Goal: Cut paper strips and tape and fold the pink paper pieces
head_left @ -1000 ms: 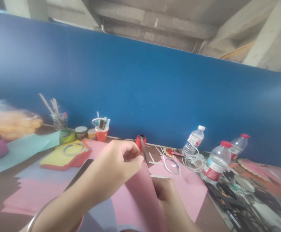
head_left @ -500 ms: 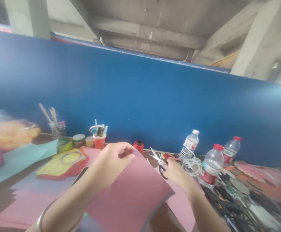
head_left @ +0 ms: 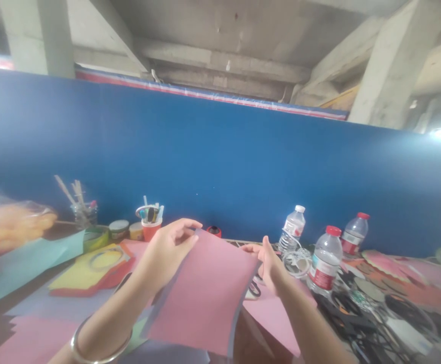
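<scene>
My left hand (head_left: 171, 250) pinches the top left corner of a pink sheet with a grey edge (head_left: 209, 293), which is lifted above the table. At the sheet's top right corner is my right hand (head_left: 268, 263), thumb raised and fingers apart, reaching behind the corner; whether it touches the sheet is unclear. Scissors (head_left: 254, 289) with black handles lie behind the sheet's right edge, mostly hidden. Another pink sheet (head_left: 277, 316) lies on the table under my right forearm.
Bottles (head_left: 324, 265) stand at the right beside tangled cables and black tools. A red cup of tools (head_left: 151, 230), yellow and red paper (head_left: 95, 268) and a light blue sheet (head_left: 34, 265) are at the left. Behind rises a blue partition (head_left: 220, 151).
My right hand has left the scissors and opened beside the sheet's right corner. The pink sheet, still in my left hand, now hangs more upright. The view has shifted slightly.
</scene>
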Motion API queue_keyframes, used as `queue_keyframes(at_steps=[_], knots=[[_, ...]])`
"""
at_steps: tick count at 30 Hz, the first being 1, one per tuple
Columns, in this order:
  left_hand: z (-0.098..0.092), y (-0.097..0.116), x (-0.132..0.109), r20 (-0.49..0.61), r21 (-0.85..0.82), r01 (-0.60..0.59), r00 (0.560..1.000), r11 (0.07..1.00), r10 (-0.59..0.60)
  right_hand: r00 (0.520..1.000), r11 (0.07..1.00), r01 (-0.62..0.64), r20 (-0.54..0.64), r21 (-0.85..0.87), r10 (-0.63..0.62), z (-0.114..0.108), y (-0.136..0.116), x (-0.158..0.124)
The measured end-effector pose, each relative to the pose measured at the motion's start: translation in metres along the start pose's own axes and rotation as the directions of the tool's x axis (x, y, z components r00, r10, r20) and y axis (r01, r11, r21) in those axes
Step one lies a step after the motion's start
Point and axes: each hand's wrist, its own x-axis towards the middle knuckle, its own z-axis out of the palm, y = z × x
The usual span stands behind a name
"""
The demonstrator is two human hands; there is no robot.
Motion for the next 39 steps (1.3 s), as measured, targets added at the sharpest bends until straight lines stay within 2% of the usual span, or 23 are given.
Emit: queue_keyframes(at_steps=[2,4,8,10,13,16,19,30,36,39], knots=[[0.0,-0.01,0.007,-0.081,-0.025,-0.011,0.997,1.0,0.009,0.996,0.967,0.068,0.038,0.244,-0.08,0.005,-0.004,-0.003],[0.001,-0.021,0.015,-0.143,-0.071,-0.023,0.99,0.997,0.013,0.991,0.926,0.104,0.037,0.362,-0.125,0.007,-0.007,-0.007],[0.002,-0.036,0.024,-0.213,-0.152,0.027,0.975,0.988,-0.059,0.993,0.951,0.112,0.008,0.288,-0.119,0.006,-0.01,-0.009],[0.003,-0.039,0.026,-0.187,-0.169,0.051,0.979,0.984,-0.083,0.995,0.97,0.1,-0.015,0.221,-0.099,0.006,-0.01,-0.007],[0.006,-0.04,0.025,-0.093,-0.196,0.109,0.987,0.975,-0.129,0.99,0.986,0.086,-0.126,0.146,-0.067,0.005,-0.007,-0.003],[0.009,-0.042,0.024,0.029,-0.198,0.174,0.985,0.965,-0.171,0.968,0.988,0.094,-0.242,0.124,-0.062,0.0,-0.003,0.001],[0.012,-0.045,0.024,0.076,-0.186,0.195,0.98,0.963,-0.184,0.952,0.986,0.11,-0.298,0.123,-0.069,-0.006,0.001,0.002],[0.012,-0.065,0.031,0.15,-0.17,0.185,0.976,0.968,-0.16,0.944,0.984,0.108,-0.324,0.143,-0.057,-0.007,0.009,0.006],[0.01,-0.057,0.03,0.201,-0.206,0.175,0.97,0.963,-0.134,0.95,0.989,0.093,-0.309,0.111,-0.054,-0.011,0.016,0.009],[0.009,-0.053,0.03,0.212,-0.218,0.209,0.964,0.953,-0.163,0.956,0.994,0.069,-0.289,0.085,-0.042,-0.013,0.017,0.009]])
